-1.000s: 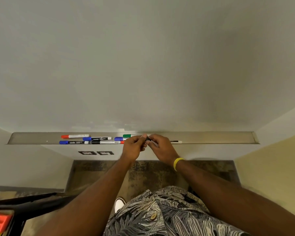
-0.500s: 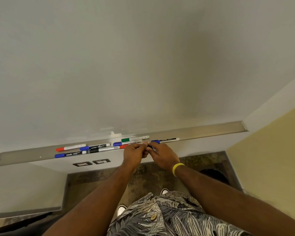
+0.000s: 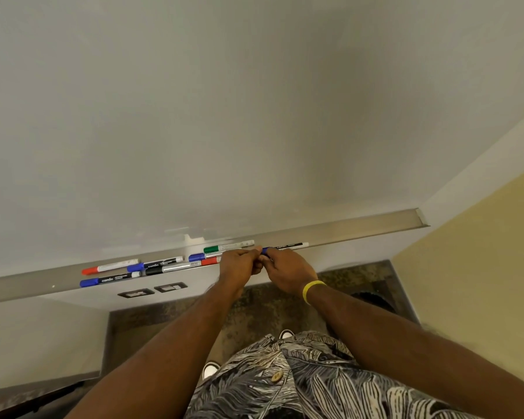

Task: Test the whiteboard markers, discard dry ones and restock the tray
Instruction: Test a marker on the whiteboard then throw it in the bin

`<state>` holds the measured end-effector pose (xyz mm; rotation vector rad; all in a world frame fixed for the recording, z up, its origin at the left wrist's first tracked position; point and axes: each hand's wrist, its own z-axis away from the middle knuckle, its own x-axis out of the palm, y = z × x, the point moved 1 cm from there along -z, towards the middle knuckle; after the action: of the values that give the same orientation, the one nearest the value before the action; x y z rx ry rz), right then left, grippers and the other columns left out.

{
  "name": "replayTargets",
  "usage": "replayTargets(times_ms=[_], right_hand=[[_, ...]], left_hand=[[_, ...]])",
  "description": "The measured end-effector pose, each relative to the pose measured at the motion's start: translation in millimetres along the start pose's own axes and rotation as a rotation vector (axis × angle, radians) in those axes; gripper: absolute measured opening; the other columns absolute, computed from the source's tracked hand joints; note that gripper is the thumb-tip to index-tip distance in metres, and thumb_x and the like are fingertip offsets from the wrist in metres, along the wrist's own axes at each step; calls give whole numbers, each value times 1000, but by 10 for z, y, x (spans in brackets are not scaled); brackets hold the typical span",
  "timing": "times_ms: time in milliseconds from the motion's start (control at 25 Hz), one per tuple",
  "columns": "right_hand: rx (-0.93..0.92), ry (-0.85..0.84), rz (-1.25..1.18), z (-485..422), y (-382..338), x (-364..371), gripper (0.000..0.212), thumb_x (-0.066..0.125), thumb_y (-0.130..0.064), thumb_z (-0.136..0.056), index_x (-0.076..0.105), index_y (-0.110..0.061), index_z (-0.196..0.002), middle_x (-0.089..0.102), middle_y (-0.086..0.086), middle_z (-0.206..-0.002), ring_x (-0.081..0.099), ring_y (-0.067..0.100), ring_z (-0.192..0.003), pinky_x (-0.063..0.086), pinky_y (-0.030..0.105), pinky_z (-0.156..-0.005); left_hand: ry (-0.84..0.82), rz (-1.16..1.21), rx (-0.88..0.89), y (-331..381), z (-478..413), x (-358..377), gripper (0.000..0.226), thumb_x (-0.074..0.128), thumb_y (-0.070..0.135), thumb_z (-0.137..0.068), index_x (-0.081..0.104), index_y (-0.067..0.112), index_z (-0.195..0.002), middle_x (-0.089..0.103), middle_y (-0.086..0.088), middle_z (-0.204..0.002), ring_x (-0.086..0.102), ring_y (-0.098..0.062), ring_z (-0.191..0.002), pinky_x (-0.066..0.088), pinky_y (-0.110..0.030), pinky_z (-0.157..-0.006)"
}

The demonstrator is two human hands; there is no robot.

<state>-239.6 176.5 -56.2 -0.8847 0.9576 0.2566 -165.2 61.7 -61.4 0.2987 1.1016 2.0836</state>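
A long metal tray [image 3: 360, 229] runs under the whiteboard [image 3: 254, 116]. Several markers lie in its left half: a red one [image 3: 109, 266], blue-capped ones [image 3: 155, 264] [image 3: 109, 279], a black one [image 3: 170, 269] and a green one [image 3: 227, 247]. My left hand [image 3: 239, 264] and my right hand [image 3: 288, 267] meet at the tray's middle. Both sets of fingertips pinch the blue cap end of a blue marker [image 3: 285, 246]; its black-and-white barrel points right along the tray. I cannot tell whether the cap is on or off.
Two dark wall sockets [image 3: 152, 291] sit below the tray on the left. A yellow wall [image 3: 481, 267] closes the right side. A dark round bin opening [image 3: 372, 300] shows on the patterned floor behind my right forearm.
The view has tilted, so the tray now slants up to the right. My hands stay pressed together at the blue marker's cap end, and its barrel now shows to the right.
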Motion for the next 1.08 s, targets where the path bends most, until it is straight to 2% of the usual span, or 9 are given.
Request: replayTargets(times_ms=[120, 200, 280, 360, 480, 640, 760, 920, 1080], right_hand=[[47, -7, 15, 6, 121, -12, 42, 33, -52, -102, 61, -20, -97, 65, 3, -82, 59, 24, -74, 47, 37, -65], [91, -22, -2, 48, 274, -28, 40, 36, -53, -102, 57, -22, -90, 59, -1, -75, 57, 22, -70, 45, 36, -64], [114, -11, -57, 96, 419, -57, 39, 39, -53, -101, 59, -19, -95, 61, -1, -75, 58, 21, -71, 48, 39, -67], [129, 35, -169, 122, 514, -102, 36, 43, -48, -102, 60, -16, -99, 64, 1, -78, 59, 21, -72, 50, 41, -69], [104, 96, -267, 143, 565, -190, 29, 46, -36, -104, 62, -12, -105, 62, 0, -83, 57, 19, -75, 48, 38, -72], [115, 195, -285, 184, 643, -307, 26, 49, -27, -103, 63, -7, -113, 62, 3, -97, 54, 15, -86, 40, 27, -77], [148, 249, -307, 216, 705, -395, 26, 51, -24, -102, 63, -7, -117, 62, 4, -102, 55, 15, -90, 38, 23, -78], [163, 265, -334, 262, 745, -461, 26, 52, -24, -102, 63, -7, -119, 64, 7, -106, 57, 17, -94, 40, 25, -80], [184, 254, -341, 285, 744, -431, 30, 51, -25, -102, 61, -6, -123, 64, 9, -113, 58, 21, -102, 42, 26, -85]], left_hand=[[47, 60, -18, 53, -43, -10, 19, 67, 25, -93, 74, 7, -88, 72, -7, -72, 66, -14, -61, 61, -28, -74], [63, 45, 73, 119, -95, -80, 18, 65, 23, -95, 74, 8, -92, 73, -4, -73, 68, -13, -63, 61, -26, -73], [46, -149, 237, 185, -145, -151, 16, 64, 19, -95, 74, 9, -102, 74, 0, -85, 70, -14, -75, 59, -29, -84], [47, -411, 363, 219, -211, -159, 20, 67, 16, -93, 73, 9, -111, 71, 2, -97, 65, -11, -82, 52, -25, -87], [-8, -681, 427, 213, -348, -26, 23, 67, 12, -91, 72, 8, -113, 72, -6, -108, 61, -15, -90, 48, -25, -88], [-109, -864, 508, 181, -455, 219, 18, 64, 19, -94, 74, 14, -108, 68, -4, -101, 63, -20, -91, 51, -29, -83], [-113, -1008, 579, 140, -497, 353, 16, 61, 22, -96, 74, 16, -103, 54, 1, -93, 57, -17, -84, 41, -26, -72], [-103, -1056, 570, 115, -562, 412, 16, 59, 19, -96, 74, 15, -102, 64, -6, -99, 54, -16, -81, 41, -28, -72], [-99, -1073, 579, 145, -553, 376, 16, 59, 20, -95, 69, 13, -85, 66, -9, -95, 56, -19, -78, 45, -31, -71]])
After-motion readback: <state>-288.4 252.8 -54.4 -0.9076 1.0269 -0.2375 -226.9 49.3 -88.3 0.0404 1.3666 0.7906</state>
